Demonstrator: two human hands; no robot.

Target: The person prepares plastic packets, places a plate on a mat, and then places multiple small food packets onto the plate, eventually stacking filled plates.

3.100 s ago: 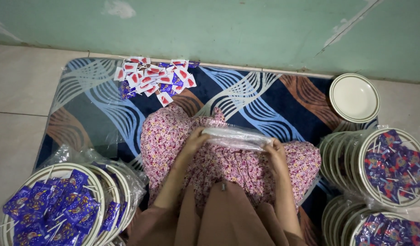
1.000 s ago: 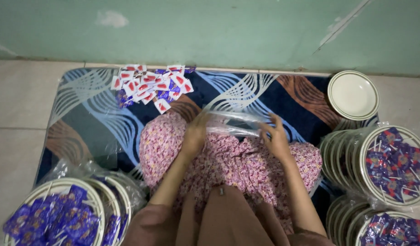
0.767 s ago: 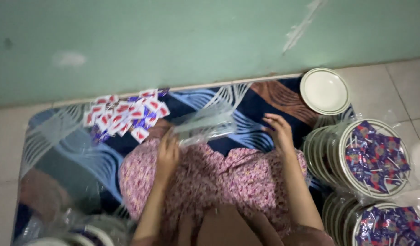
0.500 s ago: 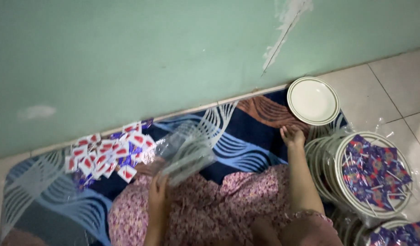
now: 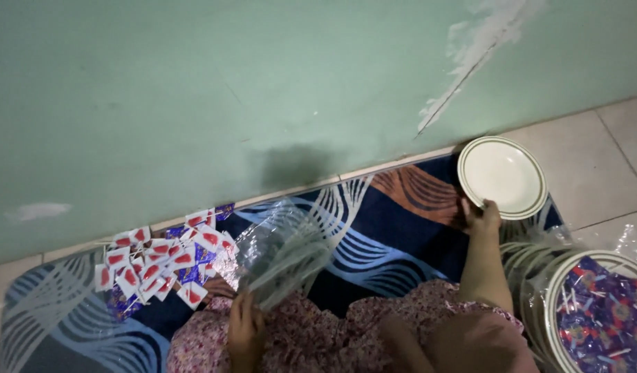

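Your right hand grips the near rim of the white plate with a green-ringed edge, lying at the far right corner of the patterned mat by the green wall, while your left hand is clenched on a clear plastic bag held up over your floral-clad lap. Lift the plate level with a firm pinch and keep the bag's mouth spread. Red-and-white sachets lie scattered at the left; wrapped plates filled with blue packets stand at the right.
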